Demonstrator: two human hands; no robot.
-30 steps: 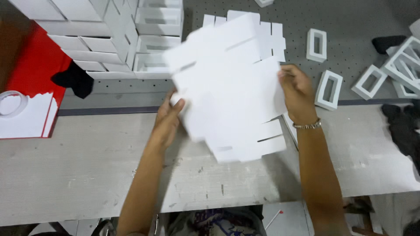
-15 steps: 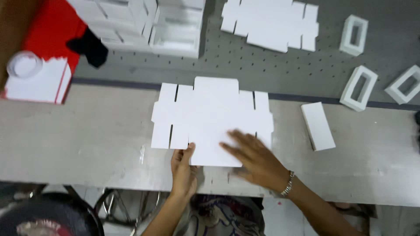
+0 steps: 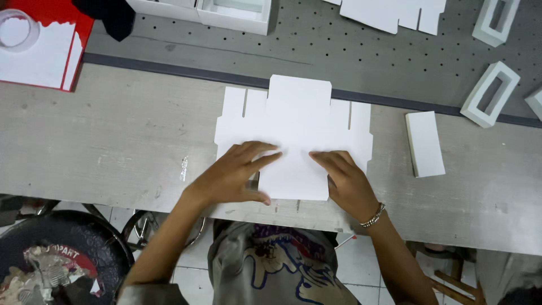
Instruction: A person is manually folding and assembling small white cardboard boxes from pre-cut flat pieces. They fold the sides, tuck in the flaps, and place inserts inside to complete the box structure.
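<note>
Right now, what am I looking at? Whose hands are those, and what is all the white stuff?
The picture comes from a camera worn on a person's head, looking down at their own two hands. The left hand and the right hand press flat on a white cardboard cutout, a sheet with flaps and slits, lying on a grey wooden table. Neither hand grips anything. A small white block lies to the right. Behind it sit white rectangular frames on a grey board full of holes, and a red tray is at the far left.
</note>
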